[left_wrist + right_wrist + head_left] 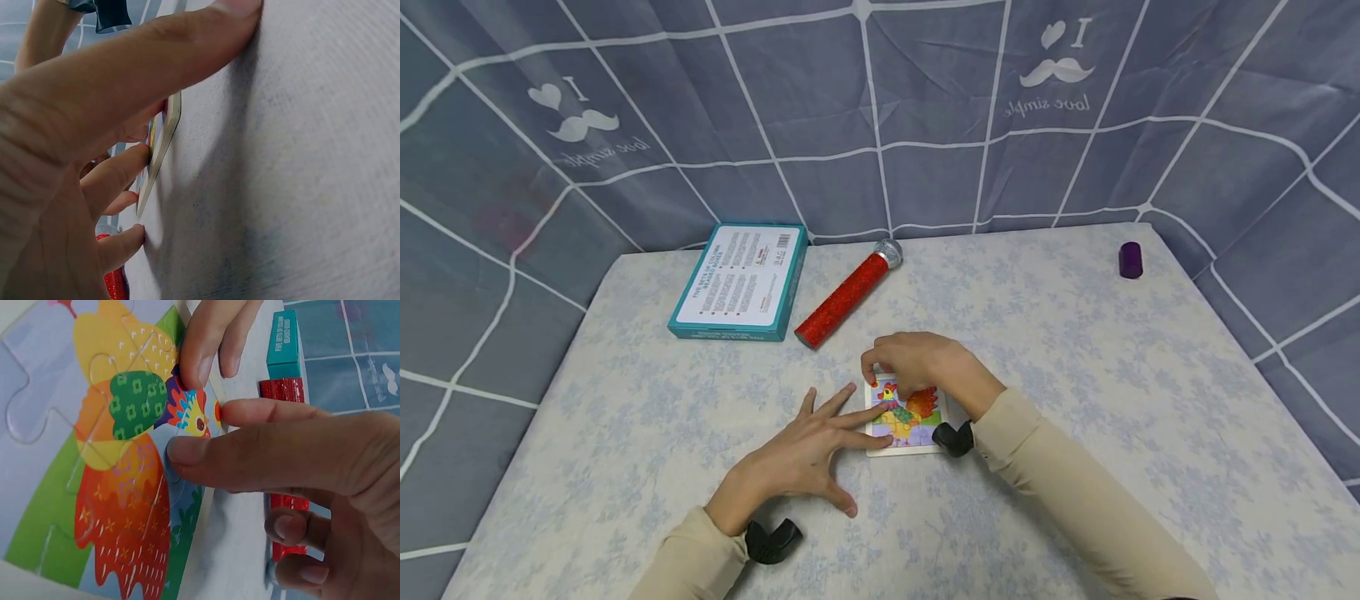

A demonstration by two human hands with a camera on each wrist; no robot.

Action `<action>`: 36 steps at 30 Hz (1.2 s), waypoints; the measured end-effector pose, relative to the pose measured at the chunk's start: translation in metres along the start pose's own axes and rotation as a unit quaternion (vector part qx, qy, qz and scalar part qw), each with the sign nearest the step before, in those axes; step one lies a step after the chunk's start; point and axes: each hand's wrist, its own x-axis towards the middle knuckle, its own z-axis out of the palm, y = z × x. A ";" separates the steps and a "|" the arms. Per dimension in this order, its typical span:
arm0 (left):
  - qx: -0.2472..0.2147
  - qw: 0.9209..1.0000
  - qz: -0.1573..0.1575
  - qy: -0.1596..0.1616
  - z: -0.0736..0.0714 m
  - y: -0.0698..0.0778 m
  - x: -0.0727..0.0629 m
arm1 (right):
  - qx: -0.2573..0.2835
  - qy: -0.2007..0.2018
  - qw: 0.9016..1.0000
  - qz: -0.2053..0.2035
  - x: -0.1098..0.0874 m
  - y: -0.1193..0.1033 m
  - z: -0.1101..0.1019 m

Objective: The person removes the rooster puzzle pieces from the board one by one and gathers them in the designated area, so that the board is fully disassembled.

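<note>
- We find the puzzle (pixel 913 423), a square picture of a bird with a red tail, on the counter (pixel 1112 375), between and under our two hands.
- Our left hand (pixel 805 446) is spread wide and grips nothing; two of its fingertips rest on the left part of the puzzle's face, while the thumb points away over the counter.
- Our right hand (pixel 936 367) reaches over the puzzle's far side: the thumb presses on the picture by the bird's head, the index fingertip touches near the far left corner, a narrow gap parts the two, and the remaining fingers bend loosely.
- Beyond our left hand we see a teal box (pixel 737 279) with a white printed label.
- Just beside the box, a red glittery microphone (pixel 846 298) lies slantwise, its silvery head pointing away from us.
- Well apart, near the far right corner, we have a dark purple cylinder (pixel 1131 260).
- Behind everything, we see a grey-blue cloth (pixel 820 92) with white lines.
</note>
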 end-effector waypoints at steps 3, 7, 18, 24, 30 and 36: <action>0.001 1.000 0.001 0.000 0.000 0.000 0.000 | -0.034 0.010 0.999 0.001 0.000 -0.004 0.000; 0.001 1.000 0.000 0.002 0.001 -0.001 0.000 | -0.048 0.016 0.999 0.000 0.001 -0.006 0.001; -0.002 1.000 0.006 0.001 0.002 -0.002 0.000 | -0.020 -0.009 1.000 0.005 0.001 -0.005 0.000; -0.004 1.000 0.003 0.002 0.002 -0.002 -0.001 | -0.039 0.010 0.999 -0.013 -0.001 -0.004 0.003; -0.016 1.000 0.004 0.000 0.003 -0.001 0.000 | -0.093 0.027 0.995 -0.017 -0.003 -0.006 0.004; -0.019 1.000 0.003 0.001 0.002 -0.001 0.000 | -0.119 0.032 0.992 -0.010 -0.004 -0.009 0.003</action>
